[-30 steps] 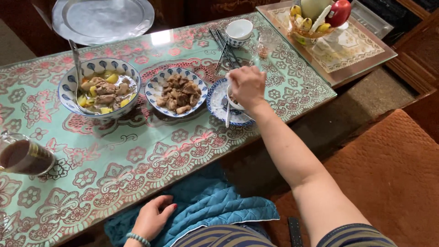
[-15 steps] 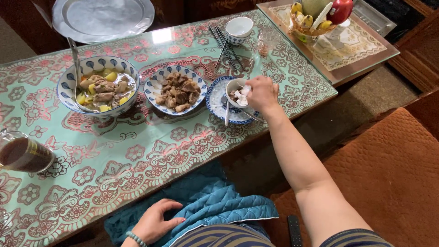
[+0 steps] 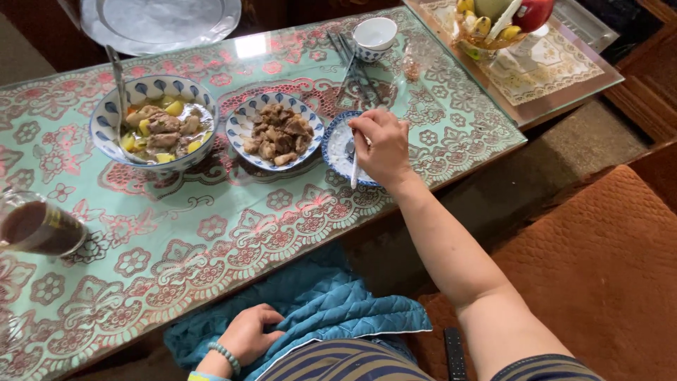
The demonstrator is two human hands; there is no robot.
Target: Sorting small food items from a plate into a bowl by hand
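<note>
My right hand (image 3: 383,147) reaches across the table and hovers over a small blue-and-white plate (image 3: 334,152). Its fingers pinch a white spoon (image 3: 355,171), whose handle points down toward the table's near edge. Just left of the plate stands a patterned bowl of brown meat pieces (image 3: 276,131). My left hand (image 3: 251,334) lies in my lap with curled fingers on a blue quilted cloth (image 3: 345,310); it wears a bead bracelet.
A large bowl of soup with a ladle (image 3: 154,127) stands at the left, a glass of dark drink (image 3: 39,227) at the near left edge. A small cup (image 3: 374,34) and chopsticks (image 3: 344,55) lie behind the plate. A silver tray (image 3: 159,21) and fruit bowl (image 3: 493,21) sit farther back.
My right hand shifted a little right, then came back over the small plate and closed on the spoon. My left hand has stayed on the blue cloth.
</note>
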